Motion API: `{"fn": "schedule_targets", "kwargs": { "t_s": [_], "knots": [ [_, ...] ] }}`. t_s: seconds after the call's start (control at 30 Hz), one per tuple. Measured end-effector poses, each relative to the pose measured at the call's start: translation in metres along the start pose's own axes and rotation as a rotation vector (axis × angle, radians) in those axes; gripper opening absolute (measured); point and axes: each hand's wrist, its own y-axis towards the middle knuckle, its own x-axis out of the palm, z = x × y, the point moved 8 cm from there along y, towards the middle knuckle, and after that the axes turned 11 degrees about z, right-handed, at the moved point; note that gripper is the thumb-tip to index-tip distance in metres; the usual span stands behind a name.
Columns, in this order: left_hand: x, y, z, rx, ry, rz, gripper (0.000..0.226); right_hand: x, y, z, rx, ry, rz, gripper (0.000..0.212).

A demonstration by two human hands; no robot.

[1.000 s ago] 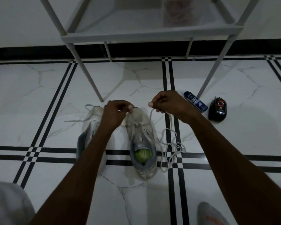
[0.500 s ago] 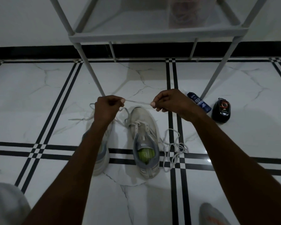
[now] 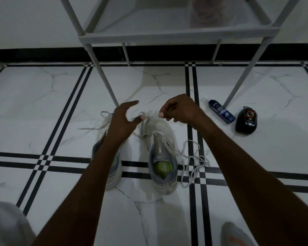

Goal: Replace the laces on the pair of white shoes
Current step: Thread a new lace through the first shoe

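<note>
Two white shoes stand side by side on the tiled floor. The right shoe [image 3: 164, 137] shows a green insole, and a loose white lace [image 3: 194, 162] lies coiled beside it. My left forearm covers much of the left shoe [image 3: 114, 173], whose own lace [image 3: 103, 119] trails past its toe. Both hands hover over the right shoe's toe. My left hand [image 3: 122, 121] has its index finger stretched out and holds a lace end at the thumb tip. My right hand [image 3: 180, 109] pinches the other end between thumb and fingertip. The short stretch of lace between the hands is blurred.
A grey metal rack [image 3: 176, 36] stands over the far floor, with one leg [image 3: 105, 80] just beyond my left hand and another [image 3: 236, 86] at the right. A blue spray bottle [image 3: 220, 112] and a black round case [image 3: 246, 121] lie on the floor to the right. My foot [image 3: 236, 235] is at the bottom right.
My left hand went from a closed fist to spread fingers and dropped closer to the shoe toe. The taut lace span between the hands has shortened. The right hand barely moved.
</note>
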Motion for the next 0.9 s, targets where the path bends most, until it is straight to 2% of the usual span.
{"fn": "schedule_targets", "kwargs": {
  "t_s": [0.07, 0.13, 0.2, 0.27, 0.33, 0.43, 0.53, 0.67, 0.73, 0.83, 0.9],
  "knots": [
    [0.024, -0.003, 0.018, 0.068, -0.069, -0.188, 0.038, 0.002, 0.001, -0.002, 0.027, 0.005, 0.031, 0.028],
    [0.037, -0.007, 0.024, 0.015, -0.219, -0.269, 0.02, 0.001, 0.001, 0.002, 0.075, 0.043, 0.078, 0.038],
    [0.04, -0.009, 0.02, -0.042, -0.318, -0.236, 0.014, 0.001, -0.001, 0.007, 0.111, 0.094, 0.087, 0.043],
    [0.04, -0.01, 0.014, -0.048, -0.301, -0.189, 0.014, 0.003, -0.003, 0.015, 0.136, 0.109, 0.09, 0.045],
    [0.041, -0.01, 0.004, -0.063, -0.229, -0.14, 0.012, 0.007, -0.005, 0.028, 0.152, 0.015, 0.072, 0.044],
    [0.046, -0.014, -0.009, -0.077, -0.081, -0.082, 0.008, 0.03, -0.017, 0.055, 0.216, -0.19, -0.111, 0.043],
    [0.061, -0.027, -0.018, -0.094, -0.004, -0.118, 0.012, 0.055, -0.031, 0.066, 0.18, -0.395, -0.204, 0.048],
    [0.072, -0.037, -0.029, -0.146, 0.131, -0.118, 0.02, 0.065, -0.025, 0.072, 0.104, -0.416, 0.034, 0.054],
    [0.074, -0.04, -0.031, -0.197, 0.186, -0.118, 0.03, 0.068, -0.022, 0.075, 0.107, -0.441, 0.081, 0.054],
    [0.075, -0.041, -0.031, -0.226, 0.214, -0.13, 0.041, 0.064, -0.014, 0.085, 0.162, -0.371, 0.091, 0.046],
    [0.079, -0.04, -0.031, -0.242, 0.216, -0.145, 0.043, 0.058, -0.009, 0.105, 0.274, -0.189, 0.06, 0.037]
  ]
}}
